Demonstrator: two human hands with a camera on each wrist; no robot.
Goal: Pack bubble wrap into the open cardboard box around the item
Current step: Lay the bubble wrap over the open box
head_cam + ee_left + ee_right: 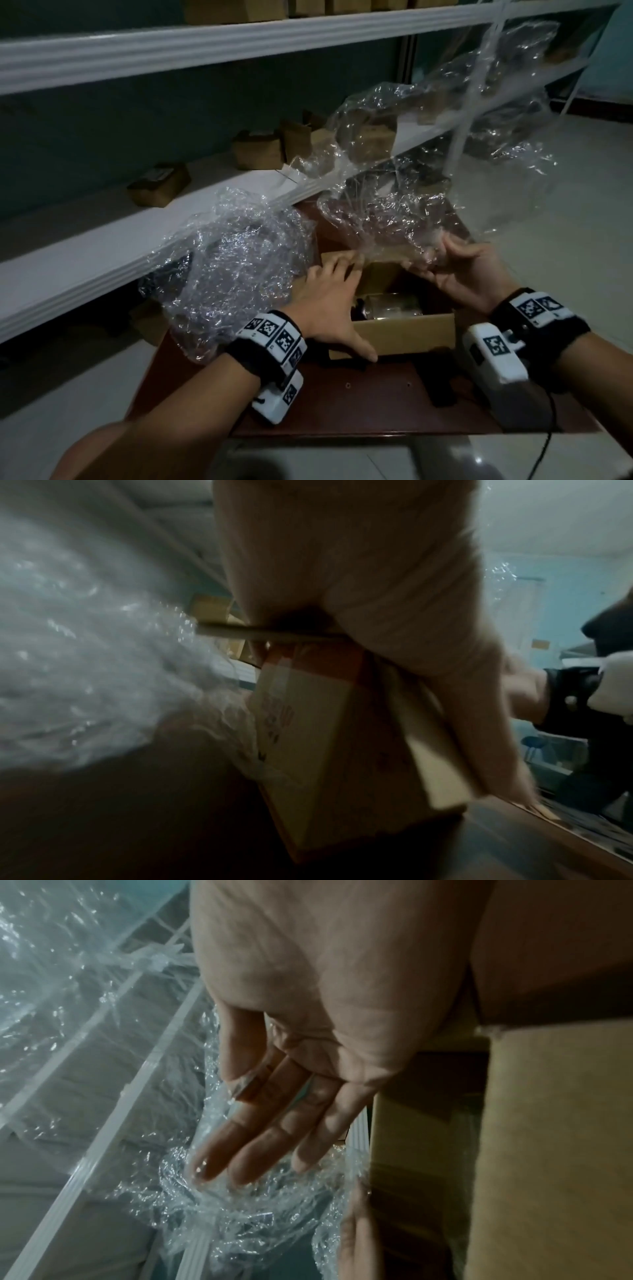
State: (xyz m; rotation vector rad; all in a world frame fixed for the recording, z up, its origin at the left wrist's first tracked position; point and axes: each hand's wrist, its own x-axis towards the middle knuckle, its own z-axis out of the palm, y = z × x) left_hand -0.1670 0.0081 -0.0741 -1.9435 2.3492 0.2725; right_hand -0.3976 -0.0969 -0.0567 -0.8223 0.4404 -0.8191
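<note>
An open cardboard box [407,334] stands on a dark red-brown table [359,404], with a glass jar [390,305] lying inside. My left hand [339,305] rests flat over the box's left wall, fingers spread toward the far flap and thumb along the front wall; the left wrist view shows the hand [359,588] on the box [325,750]. My right hand [442,263] holds a large clear bubble wrap sheet [394,205] over the box's far right corner. In the right wrist view the thumb and fingers [260,1137] pinch the wrap [240,1204].
A second crumpled heap of bubble wrap [233,267] lies left of the box, against a white shelf [102,246]. Small cardboard boxes [159,185] stand on that shelf. A black object [544,394] lies on the table near my right wrist. The floor is pale tile.
</note>
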